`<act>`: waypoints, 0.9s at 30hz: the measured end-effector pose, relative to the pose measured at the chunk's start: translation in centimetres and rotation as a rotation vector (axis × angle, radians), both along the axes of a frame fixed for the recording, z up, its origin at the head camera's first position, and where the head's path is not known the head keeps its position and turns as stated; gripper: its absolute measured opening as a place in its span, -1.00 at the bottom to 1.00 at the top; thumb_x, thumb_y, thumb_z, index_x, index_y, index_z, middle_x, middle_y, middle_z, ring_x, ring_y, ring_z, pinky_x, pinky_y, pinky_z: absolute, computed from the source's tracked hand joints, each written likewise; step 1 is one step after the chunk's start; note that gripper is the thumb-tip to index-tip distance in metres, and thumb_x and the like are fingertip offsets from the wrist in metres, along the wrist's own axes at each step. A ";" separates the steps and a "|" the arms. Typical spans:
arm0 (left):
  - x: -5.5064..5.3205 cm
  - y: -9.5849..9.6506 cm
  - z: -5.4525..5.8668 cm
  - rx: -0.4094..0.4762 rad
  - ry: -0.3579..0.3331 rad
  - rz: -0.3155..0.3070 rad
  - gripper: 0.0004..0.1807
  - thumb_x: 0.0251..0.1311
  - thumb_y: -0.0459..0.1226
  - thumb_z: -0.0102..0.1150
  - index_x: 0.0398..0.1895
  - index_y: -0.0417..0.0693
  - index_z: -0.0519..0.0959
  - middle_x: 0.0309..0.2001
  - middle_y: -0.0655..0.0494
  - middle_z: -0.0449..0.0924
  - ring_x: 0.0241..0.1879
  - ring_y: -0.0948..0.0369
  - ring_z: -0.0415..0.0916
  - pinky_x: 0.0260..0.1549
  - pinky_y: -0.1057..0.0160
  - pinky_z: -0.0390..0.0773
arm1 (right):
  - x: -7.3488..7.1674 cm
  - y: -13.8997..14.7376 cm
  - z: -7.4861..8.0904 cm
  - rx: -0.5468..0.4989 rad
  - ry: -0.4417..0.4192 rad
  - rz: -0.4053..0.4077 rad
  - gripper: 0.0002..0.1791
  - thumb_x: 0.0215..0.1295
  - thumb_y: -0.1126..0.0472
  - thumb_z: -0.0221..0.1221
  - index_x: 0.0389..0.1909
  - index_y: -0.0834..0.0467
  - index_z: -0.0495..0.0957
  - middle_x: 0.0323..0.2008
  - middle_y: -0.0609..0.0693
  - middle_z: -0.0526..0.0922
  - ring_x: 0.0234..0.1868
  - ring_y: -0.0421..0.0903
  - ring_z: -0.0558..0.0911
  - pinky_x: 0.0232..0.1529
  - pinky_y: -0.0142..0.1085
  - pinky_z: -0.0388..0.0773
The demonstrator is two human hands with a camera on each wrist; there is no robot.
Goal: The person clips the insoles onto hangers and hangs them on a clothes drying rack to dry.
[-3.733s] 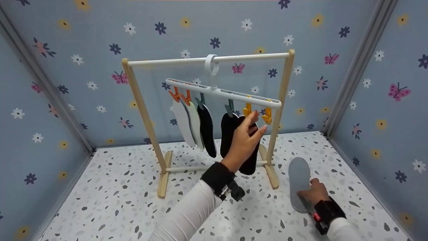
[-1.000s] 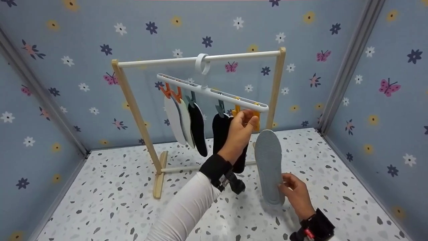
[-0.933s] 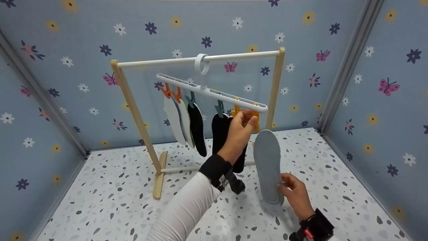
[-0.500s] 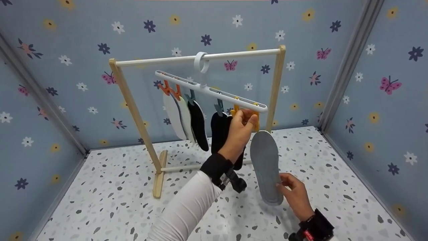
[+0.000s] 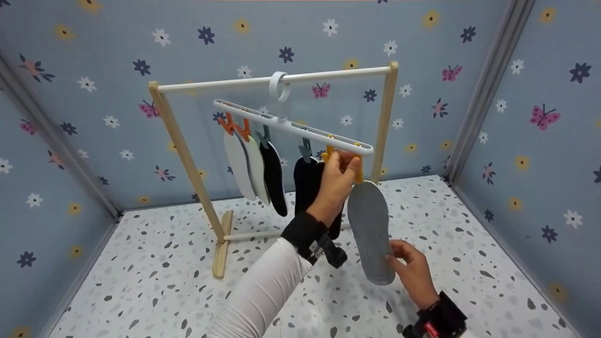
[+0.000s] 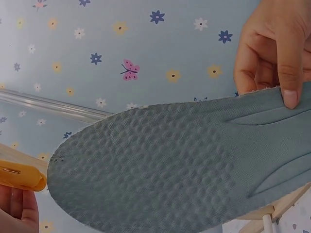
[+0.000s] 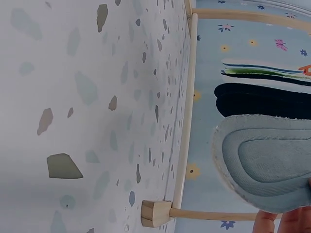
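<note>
My left hand (image 5: 331, 185) is up at the right end of the white hanger (image 5: 281, 123), pinching the outermost yellow clothespin (image 5: 359, 171) between thumb and fingers. Just below it stands a grey insole (image 5: 370, 230), its rounded top end close to the clothespin's tip. In the left wrist view a small gap or bare contact separates the clothespin (image 6: 22, 175) from the insole's (image 6: 146, 170) edge; whether its jaws are parted I cannot tell. Thumb and fingers of my right hand (image 5: 414, 270) pinch the insole's right edge, low down.
A wooden rack (image 5: 188, 155) carries the hanger. Orange (image 5: 227, 123) and dark green clothespins (image 5: 306, 150) hold a light insole (image 5: 238, 166), a pale green one (image 5: 258, 171) and black insoles (image 5: 274, 178). Another black insole hangs partly behind my left hand. Flowered panels surround the speckled floor (image 5: 155, 281).
The grey insole came off the floor in my right hand and rose to the hanger's right end. My left hand moved from a black insole's top to the outermost yellow clothespin.
</note>
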State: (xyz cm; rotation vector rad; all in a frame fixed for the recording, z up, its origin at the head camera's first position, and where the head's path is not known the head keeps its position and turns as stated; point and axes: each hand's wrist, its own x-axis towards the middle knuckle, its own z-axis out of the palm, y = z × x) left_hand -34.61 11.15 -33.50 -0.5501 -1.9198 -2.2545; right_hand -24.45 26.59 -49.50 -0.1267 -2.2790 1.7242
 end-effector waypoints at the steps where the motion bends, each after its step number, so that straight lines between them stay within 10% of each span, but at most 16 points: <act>1: 0.0 0.0 0.0 0.005 0.006 0.003 -0.86 0.31 -0.39 0.01 -0.16 -0.33 0.37 -0.25 0.00 0.46 -0.29 0.29 0.34 -0.25 0.41 0.40 | 0.0 0.0 0.0 -0.005 -0.005 0.003 -0.68 0.17 0.47 0.18 -0.03 0.26 0.55 -0.17 0.10 0.63 -0.17 -0.16 0.55 -0.04 -0.37 0.42; 27: -0.4 0.3 -0.3 0.023 -0.001 0.028 -0.89 0.31 -0.41 0.01 -0.20 -0.35 0.38 -0.33 0.09 0.40 -0.33 0.30 0.31 -0.32 0.44 0.36 | -0.1 -0.3 1.3 -0.043 0.057 0.035 -0.70 0.21 0.41 0.19 -0.01 0.23 0.55 -0.15 0.10 0.63 -0.12 -0.14 0.55 -0.02 -0.32 0.43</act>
